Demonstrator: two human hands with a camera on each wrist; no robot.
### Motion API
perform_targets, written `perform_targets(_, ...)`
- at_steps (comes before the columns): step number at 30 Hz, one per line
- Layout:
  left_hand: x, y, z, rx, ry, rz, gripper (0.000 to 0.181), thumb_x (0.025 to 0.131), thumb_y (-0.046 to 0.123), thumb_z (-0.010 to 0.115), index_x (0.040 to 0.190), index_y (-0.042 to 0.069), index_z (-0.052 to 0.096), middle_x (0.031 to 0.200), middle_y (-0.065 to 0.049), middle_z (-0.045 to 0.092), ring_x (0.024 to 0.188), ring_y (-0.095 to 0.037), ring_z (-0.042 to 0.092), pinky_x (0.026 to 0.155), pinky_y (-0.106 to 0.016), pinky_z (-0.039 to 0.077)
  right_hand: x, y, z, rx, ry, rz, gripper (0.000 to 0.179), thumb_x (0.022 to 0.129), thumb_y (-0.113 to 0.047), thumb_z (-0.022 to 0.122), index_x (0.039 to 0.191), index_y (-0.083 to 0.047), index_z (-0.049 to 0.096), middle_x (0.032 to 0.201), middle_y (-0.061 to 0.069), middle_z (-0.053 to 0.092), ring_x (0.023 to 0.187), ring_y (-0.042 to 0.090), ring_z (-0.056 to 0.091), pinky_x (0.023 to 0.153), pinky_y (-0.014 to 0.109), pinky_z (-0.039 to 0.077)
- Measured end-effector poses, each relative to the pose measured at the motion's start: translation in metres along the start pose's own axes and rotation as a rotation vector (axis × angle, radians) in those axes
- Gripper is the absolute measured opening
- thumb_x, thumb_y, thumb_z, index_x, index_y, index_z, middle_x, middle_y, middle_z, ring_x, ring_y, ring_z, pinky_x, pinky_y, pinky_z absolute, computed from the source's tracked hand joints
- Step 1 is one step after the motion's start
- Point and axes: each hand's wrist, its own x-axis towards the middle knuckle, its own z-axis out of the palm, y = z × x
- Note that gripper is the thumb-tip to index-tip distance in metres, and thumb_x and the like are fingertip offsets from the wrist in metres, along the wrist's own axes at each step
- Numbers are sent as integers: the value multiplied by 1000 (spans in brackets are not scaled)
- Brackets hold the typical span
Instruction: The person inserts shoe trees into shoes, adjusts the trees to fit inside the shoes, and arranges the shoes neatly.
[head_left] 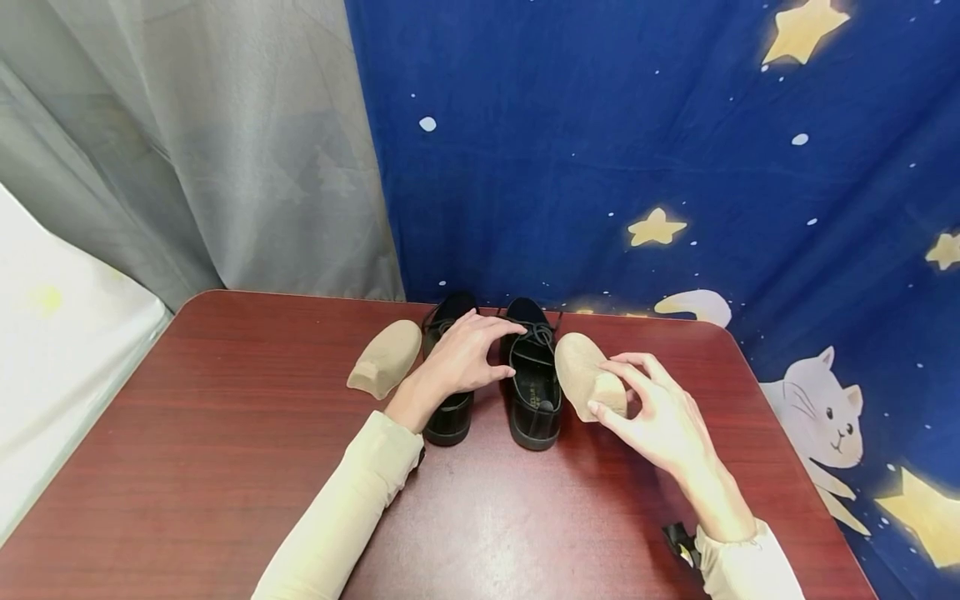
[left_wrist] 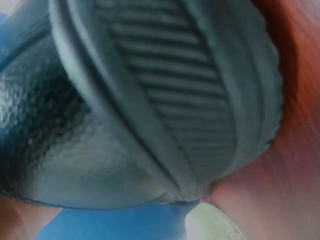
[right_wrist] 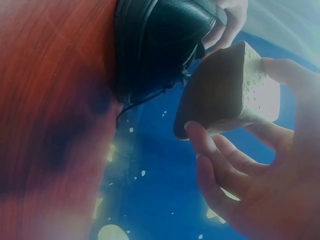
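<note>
My right hand pinches a beige shoe insert by its blunt end, just right of the right black lace-up shoe. The right wrist view shows the thumb and fingers on opposite sides of the insert, above the table. Over the left black shoe reaches my left hand, its thumb and fingers spread toward the right shoe's opening. Whether those fingertips touch that shoe, I cannot tell. A second beige insert lies left of the left shoe. A black shoe heel fills most of the left wrist view.
Both shoes stand side by side near the far edge of the reddish-brown table, toes pointing away. Behind the table hang a grey curtain and a blue curtain with stars and a cat.
</note>
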Motion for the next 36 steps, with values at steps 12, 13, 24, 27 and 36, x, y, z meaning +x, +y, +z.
perform_targets(12, 3, -2, 3, -4, 28, -8, 61, 78, 37, 84, 133, 23, 62, 134, -1, 62, 127, -21, 53, 115, -46, 30, 1, -11, -6, -3, -45, -40, 51, 76, -41, 82, 124, -32, 66, 127, -12, 55, 71, 3, 54, 60, 29, 44)
perform_targets(13, 3, -2, 3, -6, 30, -9, 61, 78, 37, 84, 133, 23, 62, 134, -1, 62, 126, -21, 53, 114, -46, 31, 0, -12, -7, -2, -49, -40, 51, 76, -42, 82, 124, -32, 66, 127, -13, 55, 73, 3, 55, 60, 30, 45)
perform_targets(24, 3, -2, 3, -19, 51, -13, 60, 77, 35, 85, 132, 22, 63, 132, 0, 63, 123, -19, 55, 111, -42, 34, 0, -18, -9, 10, -60, -53, 50, 76, -39, 82, 123, -30, 68, 127, -13, 55, 69, 0, 50, 58, 27, 43)
perform_targets(27, 4, -2, 3, -22, 50, -12, 60, 78, 35, 85, 132, 23, 62, 133, 0, 63, 124, -19, 55, 111, -43, 34, 0, -19, -10, 13, -57, -59, 50, 76, -38, 82, 123, -30, 68, 126, -13, 55, 68, 0, 50, 57, 27, 43)
perform_targets(36, 2, -1, 2, -31, 37, -14, 60, 78, 34, 84, 133, 23, 62, 134, 0, 62, 127, -20, 53, 112, -43, 33, -3, -25, -11, 22, -64, -86, 49, 77, -40, 81, 123, -30, 67, 125, -13, 56, 66, 1, 51, 56, 25, 42)
